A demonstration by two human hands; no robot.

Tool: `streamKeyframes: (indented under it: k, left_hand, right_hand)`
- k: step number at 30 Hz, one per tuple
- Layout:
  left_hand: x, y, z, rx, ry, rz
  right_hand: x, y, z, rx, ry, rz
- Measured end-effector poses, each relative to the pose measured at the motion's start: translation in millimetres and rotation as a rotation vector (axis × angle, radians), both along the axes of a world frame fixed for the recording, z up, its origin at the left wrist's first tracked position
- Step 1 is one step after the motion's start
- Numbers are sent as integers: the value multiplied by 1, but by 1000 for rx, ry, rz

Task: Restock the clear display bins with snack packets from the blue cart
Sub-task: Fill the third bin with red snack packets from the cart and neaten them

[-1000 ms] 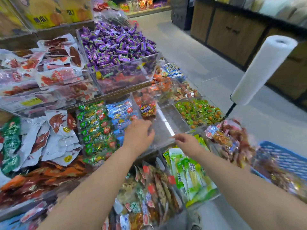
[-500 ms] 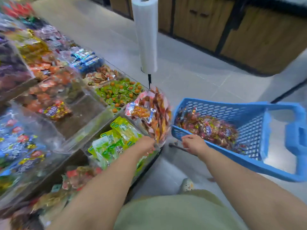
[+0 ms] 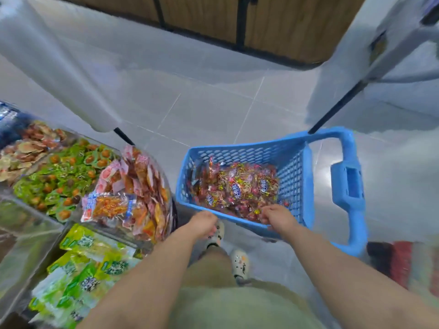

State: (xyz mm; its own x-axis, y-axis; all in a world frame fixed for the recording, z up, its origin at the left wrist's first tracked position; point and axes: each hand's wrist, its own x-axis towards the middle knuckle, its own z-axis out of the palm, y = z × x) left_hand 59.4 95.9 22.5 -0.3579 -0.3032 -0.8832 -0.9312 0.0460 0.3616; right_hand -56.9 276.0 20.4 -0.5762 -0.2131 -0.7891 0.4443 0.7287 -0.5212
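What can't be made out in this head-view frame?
1. Head view, right hand: knuckles hide whether its curled fingers grip the blue cart or snack packets.
2. Head view, left hand: its back hides anything held.
3. Print on those packets: motion-blurred.
4. Green packets, lower left: cut by the frame edge.

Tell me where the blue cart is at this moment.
In the head view the blue cart stands on the floor right of centre, beside the heap of orange packets, with the right hand at its near rim.

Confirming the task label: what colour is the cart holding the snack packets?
The cart is blue, with perforated walls; the head view shows it plainly.
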Motion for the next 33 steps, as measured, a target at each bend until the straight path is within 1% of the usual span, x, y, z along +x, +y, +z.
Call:
streamKeyframes:
  k: [3,6,9,14,16,18,21,24,28,31,33]
  left_hand:
    - [-15,-9,-17,44,-86,-77]
    - [-36,-28,-27,53,-130,-196]
    - [-63,-51,-35,15,-163,-336]
    - [-110,-89,-42,-41,-132,-404]
    - [-118,-94,-47,-70,-145,-441]
    - [-123,-96,-55,-54,-172,-480]
    - [-126,-91,-66,16,-213,-462]
    - [-127,-85,-76,43,-229,-422]
    - [-124,-71,-94,102,-232,-343]
    - [-121,-59,-101,129,-209,-328]
    - [-118,-56,-102,143,-214,-330]
  right_hand:
    - [-13,4,-16,8,-88,-123]
    - [-25,4,-31,29,-153,-214]
    - [-37,2,-41,71,-192,-253]
    - [-65,-1,-60,168,-223,-259]
    - [-75,-2,-63,203,-251,-276]
    - [-82,-3,-69,230,-269,-293]
    - [-95,-7,-82,183,-280,-320]
    - [-108,-14,-104,152,-281,-324]
    - [-123,-32,-125,281,-260,-229]
    - [-125,-38,-140,401,-249,-144]
    - [-124,-40,-144,433,-233,-116]
